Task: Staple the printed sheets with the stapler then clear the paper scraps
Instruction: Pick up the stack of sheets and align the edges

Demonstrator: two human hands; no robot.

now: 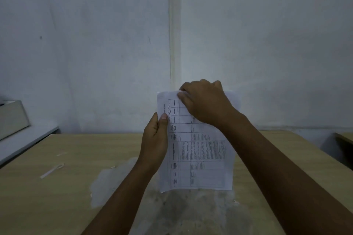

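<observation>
The printed sheets [202, 158], white paper with a table of small text, are held upright above the wooden table [57, 196]. My left hand [154, 139] pinches their left edge, thumb on the front. My right hand [206, 101] grips the top edge, fingers curled over it. Thin paper scraps [51, 170] lie on the table at the left, with a smaller scrap [62, 153] behind them. No stapler is in view.
A grey box [13, 118] stands on a white shelf [28, 139] at the far left. A pale wall rises right behind the table. Another table's corner [343, 139] shows at the right. The tabletop has a worn, whitish patch [107, 183] in the middle.
</observation>
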